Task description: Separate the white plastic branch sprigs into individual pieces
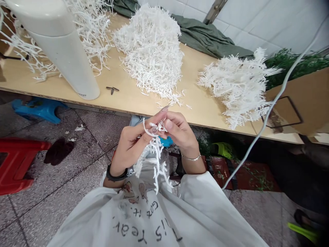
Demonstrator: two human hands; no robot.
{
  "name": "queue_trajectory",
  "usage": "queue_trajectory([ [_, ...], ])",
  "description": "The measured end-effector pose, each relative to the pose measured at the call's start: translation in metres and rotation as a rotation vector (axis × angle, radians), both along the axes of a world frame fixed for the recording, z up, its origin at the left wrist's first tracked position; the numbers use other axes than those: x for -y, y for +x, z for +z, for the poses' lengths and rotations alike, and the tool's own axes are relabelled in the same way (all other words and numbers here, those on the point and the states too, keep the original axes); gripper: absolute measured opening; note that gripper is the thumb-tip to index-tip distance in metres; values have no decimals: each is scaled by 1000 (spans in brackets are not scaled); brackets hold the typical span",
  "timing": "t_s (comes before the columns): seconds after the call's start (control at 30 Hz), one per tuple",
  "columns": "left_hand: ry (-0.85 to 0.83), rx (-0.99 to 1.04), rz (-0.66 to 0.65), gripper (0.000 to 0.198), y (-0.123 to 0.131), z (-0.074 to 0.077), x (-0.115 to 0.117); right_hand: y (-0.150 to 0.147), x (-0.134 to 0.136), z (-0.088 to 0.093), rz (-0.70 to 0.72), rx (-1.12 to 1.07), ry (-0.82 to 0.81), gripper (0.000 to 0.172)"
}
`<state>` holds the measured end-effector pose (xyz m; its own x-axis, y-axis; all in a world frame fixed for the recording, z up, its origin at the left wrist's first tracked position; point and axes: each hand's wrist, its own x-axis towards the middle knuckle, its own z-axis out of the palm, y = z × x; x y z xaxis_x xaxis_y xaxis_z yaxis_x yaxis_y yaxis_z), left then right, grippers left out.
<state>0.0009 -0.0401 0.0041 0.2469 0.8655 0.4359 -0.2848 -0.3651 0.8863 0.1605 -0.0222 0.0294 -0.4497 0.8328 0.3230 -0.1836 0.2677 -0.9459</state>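
My left hand (137, 142) grips a white branching plastic sprig (157, 156), whose knobbly stems hang down in front of my shirt. From the other side, my right hand (180, 130) pinches a small spiky white tuft (161, 126) at the top of the sprig, thumb against fingers. Both hands touch each other just off the table's front edge. Beyond them on the table lies a large heap of white spiky pieces (156, 51), with a few loose bits near the edge. A smaller pile of white spiky sprigs (239, 85) is to the right.
A white bottle (64, 55) stands at the left before bare white branches (92, 31). Sunflower seeds (112, 90) lie on the wooden table (195, 99). A white cable (267, 116) crosses the right side, near a cardboard box (311, 92). Red stool (17, 161) and blue stool (38, 109) stand left.
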Motion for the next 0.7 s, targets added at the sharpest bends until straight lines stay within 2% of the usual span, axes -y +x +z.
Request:
queue_trajectory([
  [0.07, -3, -3, -39, 31, 0, -3, 0, 3, -3, -4, 52, -28, -37, 25],
  [0.13, -24, 39, -139, 34, 4, -8, -1, 4, -2, -8, 71, -56, -30, 23],
  [0.2, -41, 163, -249, 35, 13, -14, -3, 1, 2, -11, -10, -104, 19, 28],
  [0.3, -48, 380, -306, 35, 31, -23, -5, -10, 13, -15, -380, -139, 75, 40],
  [0.4, -128, 447, -248, 40, 46, -27, -5, -27, 24, -16, -765, -81, 66, 45],
  [0.53, -277, 436, -152, 40, 53, -22, -4, -50, 31, -16, -1036, -27, 72, 42],
  [0.63, -312, 480, -212, 38, 53, -14, -5, -51, 28, -15, -1179, -19, 122, 37],
  [0.7, -294, 522, -246, 48, 48, -6, -5, -35, 21, -11, -1301, -140, 176, 33],
])
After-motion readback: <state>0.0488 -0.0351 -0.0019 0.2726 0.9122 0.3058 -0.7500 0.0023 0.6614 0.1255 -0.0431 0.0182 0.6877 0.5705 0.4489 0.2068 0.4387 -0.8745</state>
